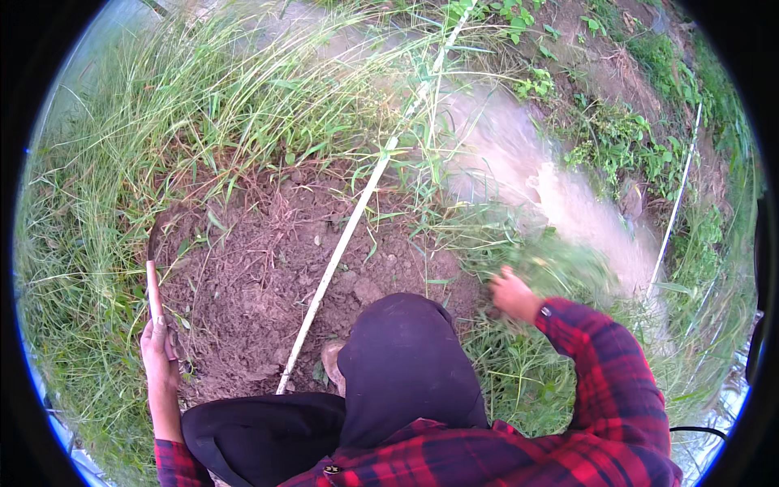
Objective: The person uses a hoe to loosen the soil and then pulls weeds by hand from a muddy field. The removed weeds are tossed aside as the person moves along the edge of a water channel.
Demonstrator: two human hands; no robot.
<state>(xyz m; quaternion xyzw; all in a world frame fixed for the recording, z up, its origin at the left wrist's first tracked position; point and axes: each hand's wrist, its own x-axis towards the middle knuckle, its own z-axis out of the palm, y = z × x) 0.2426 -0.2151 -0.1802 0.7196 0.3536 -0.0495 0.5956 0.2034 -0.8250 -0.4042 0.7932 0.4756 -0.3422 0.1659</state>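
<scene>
At the left, my left hand point(159, 341) is closed around the light wooden handle of a sickle point(154, 286). Its dark curved blade points away from me, against the edge of the grass and bare soil. My right hand point(514, 295) is stretched out to the right beside a blurred clump of long green grass point(563, 265). Its fingers are partly bent, and whether they grip any stems cannot be told. A long pale pole point(341, 249) lies slantwise over the bare soil between my hands, its near end close to my knee.
Muddy water point(560, 195) rushes past at the right, below a planted earth bank point(639, 79). Tall grass point(231, 91) stands ahead and at the left. Clumpy brown soil point(255, 292) lies before my knees. A second thin pole point(675, 201) leans at the far right.
</scene>
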